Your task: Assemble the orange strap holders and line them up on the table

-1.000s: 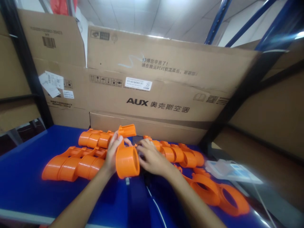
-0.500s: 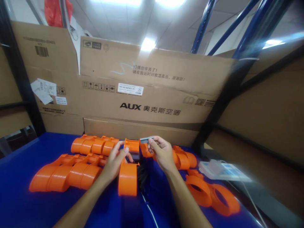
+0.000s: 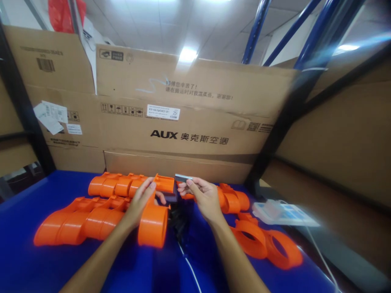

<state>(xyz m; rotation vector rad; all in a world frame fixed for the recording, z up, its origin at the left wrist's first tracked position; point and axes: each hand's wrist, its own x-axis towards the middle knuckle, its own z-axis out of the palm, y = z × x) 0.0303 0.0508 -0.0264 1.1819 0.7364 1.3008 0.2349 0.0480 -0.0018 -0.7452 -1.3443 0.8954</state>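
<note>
My left hand point(image 3: 138, 206) is closed on an orange plastic ring part point(image 3: 152, 228), which has a ring at its lower end and a flat bracket at the top. Between thumb and fingers, my right hand point(image 3: 206, 199) pinches a small flat grey strip point(image 3: 182, 178), close to the right end of that bracket. What the strip is made of I cannot tell. A dark box-like object point(image 3: 172, 196) shows just behind the orange part, partly covered by it. Below it lies a black bundle point(image 3: 178, 224), with a white cable point(image 3: 191, 266) running toward me.
Rows of orange ring parts point(image 3: 65, 224) lie on the blue table point(image 3: 27, 260) at left, with several more point(image 3: 284, 250) at right. A pale flat tray-like item point(image 3: 287, 213) sits at the right edge. Cardboard point(image 3: 189, 158) walls off the back, between dark posts point(image 3: 275, 126).
The orange ring part has swung left and tilted, its ring opening now turned more to the right. The grey strip stays pinched near the bracket's right end. The camera view has shifted slightly.
</note>
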